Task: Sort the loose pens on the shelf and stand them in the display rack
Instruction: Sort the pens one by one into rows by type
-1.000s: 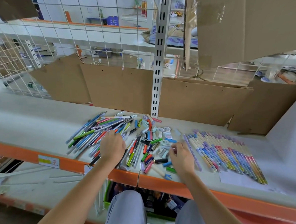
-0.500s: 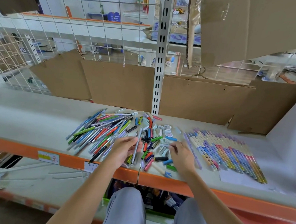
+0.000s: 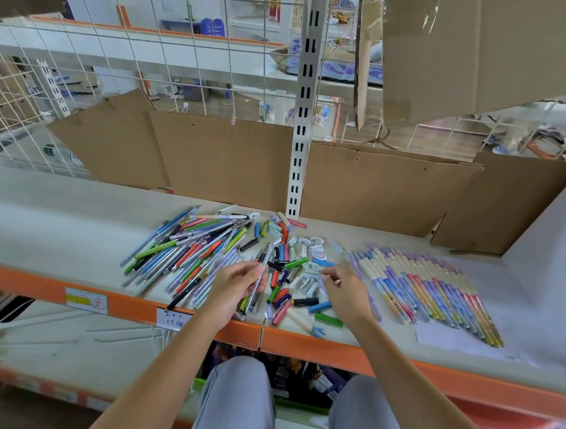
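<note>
The loose pens (image 3: 193, 255) lie heaped on the shelf (image 3: 58, 233), with a neat row (image 3: 426, 286) laid out to the right. They look light, stiff and smooth, likely to roll, so a pinch at mid-barrel should do. The left hand (image 3: 234, 287) pinches one pale pen (image 3: 258, 279) between thumb and fingers. The right hand (image 3: 346, 294) hovers with fingers loosely curled over the caps (image 3: 311, 275); whether it holds anything I cannot tell.
</note>
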